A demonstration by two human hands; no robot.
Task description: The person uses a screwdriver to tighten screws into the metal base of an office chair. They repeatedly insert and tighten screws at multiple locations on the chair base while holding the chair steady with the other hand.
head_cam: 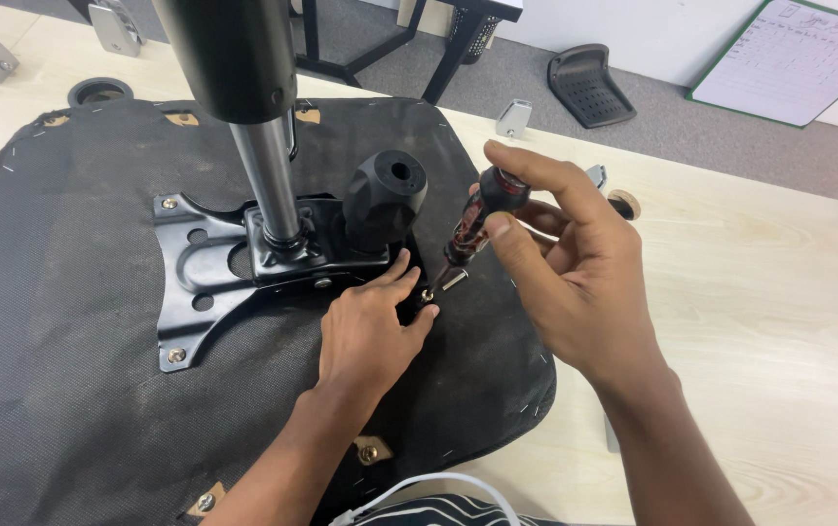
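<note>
the right hand (575,263) pinches a short screwdriver (482,219) upright on a screw (428,294) at the mounting plate (243,278)'s four o'clock corner; the left hand (370,331)'s fingers lie spread flat, touching it. a tilted tip could slip and jab those fingers.

Pale wooden table (779,321) under upturned chair seat (68,390)

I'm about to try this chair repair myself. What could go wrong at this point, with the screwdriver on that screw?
The screwdriver stands tilted on the screw, so its tip might slip off. The left hand has fingertips right beside that screw, where a slip could jab them. The right hand grips only the handle's top, which may give little steadiness.
</note>
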